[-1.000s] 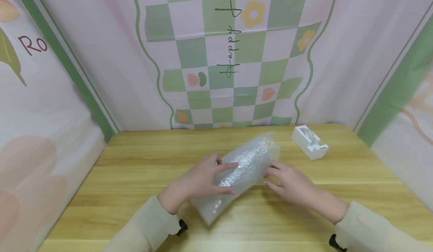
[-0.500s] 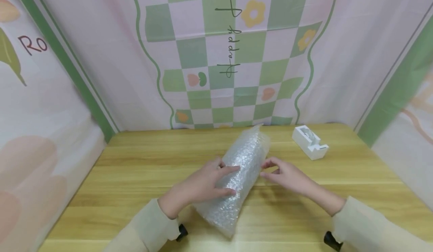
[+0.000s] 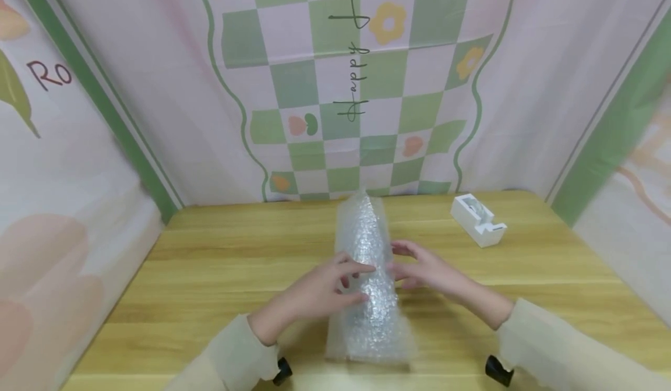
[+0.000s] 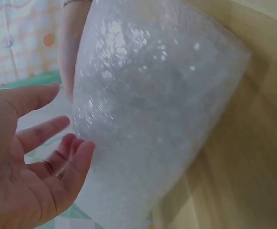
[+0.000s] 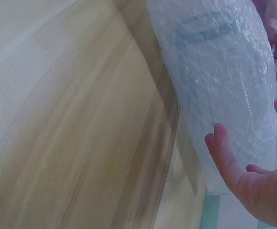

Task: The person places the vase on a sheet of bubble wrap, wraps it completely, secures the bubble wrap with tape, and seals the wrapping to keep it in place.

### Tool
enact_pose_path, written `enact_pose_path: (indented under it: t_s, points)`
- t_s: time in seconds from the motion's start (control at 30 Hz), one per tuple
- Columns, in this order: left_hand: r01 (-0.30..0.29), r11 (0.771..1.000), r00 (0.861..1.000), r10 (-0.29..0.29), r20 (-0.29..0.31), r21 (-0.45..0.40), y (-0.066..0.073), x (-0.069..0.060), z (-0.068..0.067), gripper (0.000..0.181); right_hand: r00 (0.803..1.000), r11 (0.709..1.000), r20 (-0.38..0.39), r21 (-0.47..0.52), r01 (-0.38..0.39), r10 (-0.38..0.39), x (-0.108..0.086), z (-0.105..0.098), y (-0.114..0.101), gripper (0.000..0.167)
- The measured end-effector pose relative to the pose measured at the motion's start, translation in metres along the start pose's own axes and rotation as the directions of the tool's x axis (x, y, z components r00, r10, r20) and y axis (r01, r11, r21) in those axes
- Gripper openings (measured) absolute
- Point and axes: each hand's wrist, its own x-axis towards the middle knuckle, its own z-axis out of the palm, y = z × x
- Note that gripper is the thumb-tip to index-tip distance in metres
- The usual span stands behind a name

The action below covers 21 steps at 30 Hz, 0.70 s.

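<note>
A bundle of clear bubble wrap [image 3: 373, 321] lies lengthwise in the middle of the wooden table, its far end narrowing to a peak. Something with a bluish-grey band shows dimly through the bubble wrap [image 5: 215, 62] in the right wrist view; its kind cannot be made out. My left hand [image 3: 317, 291] is at the bundle's left side, with loosely bent fingers at its surface. In the left wrist view, the left hand [image 4: 31, 176] has one fingertip at the wrap's edge. My right hand [image 3: 432, 271] is at the right side, fingers relaxed and spread, not closed round the wrap.
A white tape dispenser [image 3: 478, 222] with a roll in it stands at the back right of the wooden table [image 3: 209, 263]. A patterned curtain [image 3: 293, 82] hangs behind the table, and printed cloth borders both sides.
The bubble-wrap bundle has turned counter-clockwise, from slanting right to pointing straight away from me. My right hand has moved left with it; the left hand has stayed nearly in place.
</note>
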Motion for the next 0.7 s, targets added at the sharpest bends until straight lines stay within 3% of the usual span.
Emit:
enact_pose_path:
  t_s: [0.17,0.37,0.53,0.7]
  points:
    - [0.002,0.988,0.995,-0.017,-0.098,-0.153,-0.017,-0.003,-0.002,0.035,1.000,1.000,0.017,0.023,-0.019,0.018,0.000,0.006,-0.001,0.085]
    - [0.046,0.982,0.978,-0.082,-0.191,-0.185,-0.037,-0.007,-0.006,0.041,1.000,0.999,0.016,0.035,-0.017,0.016,0.001,0.009,-0.001,0.086]
    - [0.115,0.970,0.972,-0.155,-0.179,-0.215,-0.045,-0.008,-0.005,0.059,1.000,0.998,0.030,0.068,-0.003,0.001,0.001,0.009,0.001,0.087]
    - [0.104,0.955,0.975,-0.152,-0.160,-0.277,-0.046,-0.004,-0.004,0.064,1.000,0.996,0.026,0.093,-0.009,0.007,0.001,0.008,0.004,0.088]
